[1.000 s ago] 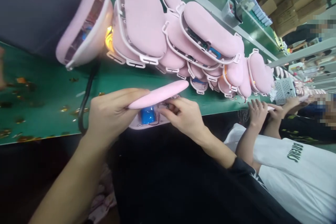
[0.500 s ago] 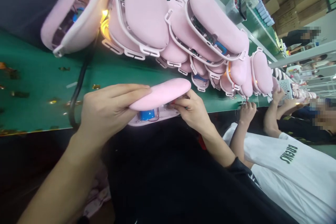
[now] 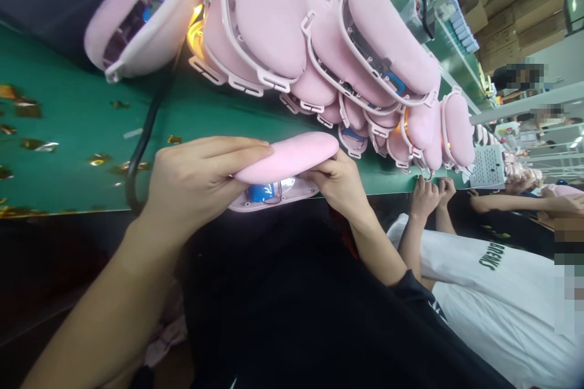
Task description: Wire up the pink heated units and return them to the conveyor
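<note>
A pink rounded shell (image 3: 292, 157) is held over a matching pale pink housing (image 3: 287, 196), with a gap between the two. Inside the gap a blue cylindrical part (image 3: 262, 192) and thin wires show. My left hand (image 3: 205, 179) is closed on the left end of the shell, thumb hidden below it. At the other end my right hand (image 3: 340, 182) pinches the edge where shell and housing come close together; its fingertips are partly hidden under the shell.
Stacked pink housings (image 3: 269, 18) line the green table (image 3: 91, 115), some showing circuit boards. A black cable (image 3: 148, 140) and gold foil scraps (image 3: 31, 108) lie at left. One housing stands by an orange glowing light (image 3: 196, 36). A co-worker in a white shirt (image 3: 469, 261) works at right.
The view has shifted slightly. Both hands keep their hold on the shell and housing. The co-worker's second hand now shows beside the first.
</note>
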